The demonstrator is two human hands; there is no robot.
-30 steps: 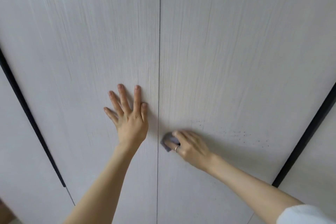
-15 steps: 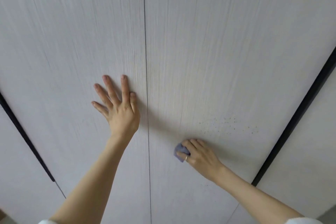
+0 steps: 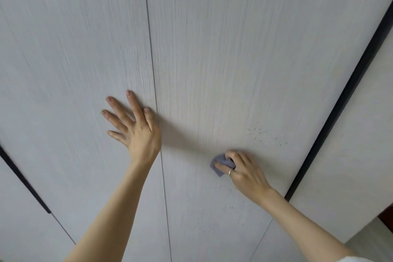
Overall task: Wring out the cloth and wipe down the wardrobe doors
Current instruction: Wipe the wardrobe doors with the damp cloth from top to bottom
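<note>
Looking down through the head cam at two pale woodgrain wardrobe doors (image 3: 212,59) with a thin dark seam running down the middle of the frame. My left hand (image 3: 136,132) is flat on the left door just beside that seam, fingers straight and spread, holding nothing. My right hand (image 3: 244,172) is lower right of centre on the right door, with a ring (image 3: 230,172) on one finger. The small grey-purple cloth (image 3: 221,164) is bunched under its curled fingers (image 3: 222,167), which press it against the door; a corner pokes out past the fingertips toward the left. Dark specks (image 3: 263,134) dot the door just above and to the right of the cloth. A black strip (image 3: 340,102) edges the door at right.
</note>
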